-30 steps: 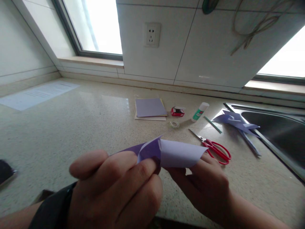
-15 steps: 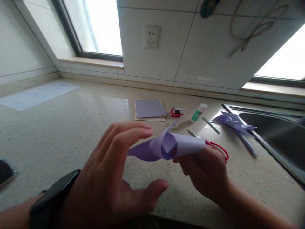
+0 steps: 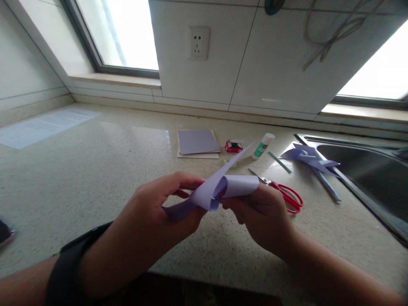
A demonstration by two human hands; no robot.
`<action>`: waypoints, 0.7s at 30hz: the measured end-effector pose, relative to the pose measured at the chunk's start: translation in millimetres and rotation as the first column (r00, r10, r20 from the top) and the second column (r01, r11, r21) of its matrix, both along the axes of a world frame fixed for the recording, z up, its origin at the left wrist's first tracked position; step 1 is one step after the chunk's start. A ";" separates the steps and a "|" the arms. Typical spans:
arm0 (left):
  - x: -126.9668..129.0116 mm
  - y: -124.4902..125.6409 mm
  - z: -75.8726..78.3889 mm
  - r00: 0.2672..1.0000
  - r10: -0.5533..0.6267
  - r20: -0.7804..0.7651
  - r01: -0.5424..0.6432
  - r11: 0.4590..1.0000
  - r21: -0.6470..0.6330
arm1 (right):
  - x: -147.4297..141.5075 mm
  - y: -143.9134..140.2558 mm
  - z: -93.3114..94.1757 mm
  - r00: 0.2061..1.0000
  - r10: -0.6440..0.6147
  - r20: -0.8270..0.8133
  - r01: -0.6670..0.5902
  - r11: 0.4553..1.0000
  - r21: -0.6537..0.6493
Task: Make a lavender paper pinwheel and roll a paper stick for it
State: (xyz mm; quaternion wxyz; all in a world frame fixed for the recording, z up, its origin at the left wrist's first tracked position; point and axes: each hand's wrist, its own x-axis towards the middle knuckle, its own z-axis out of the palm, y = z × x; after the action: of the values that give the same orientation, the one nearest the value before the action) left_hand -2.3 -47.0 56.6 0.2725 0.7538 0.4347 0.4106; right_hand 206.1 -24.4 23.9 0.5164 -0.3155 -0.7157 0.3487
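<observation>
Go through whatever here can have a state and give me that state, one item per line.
Purple paper: curled and folded, held off the counter.
Left hand: grip shut on the paper.
Right hand: grip shut on the paper.
Red scissors: lying flat on the counter.
Glue stick: capped, lying down.
Finished pinwheel: lying by the sink.

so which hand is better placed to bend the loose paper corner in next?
Probably the left hand. It holds only the lower edge of the purple paper, with its fingers beside the free corner sticking up. The right hand pinches the curled centre flaps, so letting go might undo them.
</observation>
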 end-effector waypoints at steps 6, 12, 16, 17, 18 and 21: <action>2.6 -0.4 -1.1 0.999 -0.003 0.037 0.004 0.999 -0.042 | -5.5 -0.5 0.1 0.997 -0.001 -0.075 -0.006 0.996 -0.086; 0.2 -3.2 -4.2 1.000 -0.005 0.016 0.006 0.999 -0.036 | -5.8 -0.1 -0.8 0.996 0.012 -0.094 -0.021 0.996 -0.087; -1.0 -4.2 -3.7 1.000 0.027 -0.008 -0.027 0.999 0.027 | -7.8 0.8 0.4 0.992 0.009 -0.124 -0.022 0.995 -0.097; -1.0 -4.4 -3.4 1.000 0.022 -0.010 -0.022 0.999 0.036 | -8.3 0.8 0.8 0.992 0.011 -0.125 -0.024 0.994 -0.103; -0.9 -4.8 -3.1 1.000 0.015 -0.012 -0.015 0.999 0.040 | -8.8 0.7 1.2 0.992 0.014 -0.126 -0.027 0.994 -0.106; -0.7 -6.7 -3.0 1.000 -0.002 -0.014 0.003 0.999 0.038 | -9.3 0.3 2.2 0.992 0.025 -0.126 -0.038 0.994 -0.102</action>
State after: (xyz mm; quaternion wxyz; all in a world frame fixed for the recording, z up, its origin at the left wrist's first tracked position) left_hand -3.0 -53.7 53.6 0.2556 0.7622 0.4277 0.4133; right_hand 196.9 -24.1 26.1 0.5373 -0.3082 -0.6679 0.4127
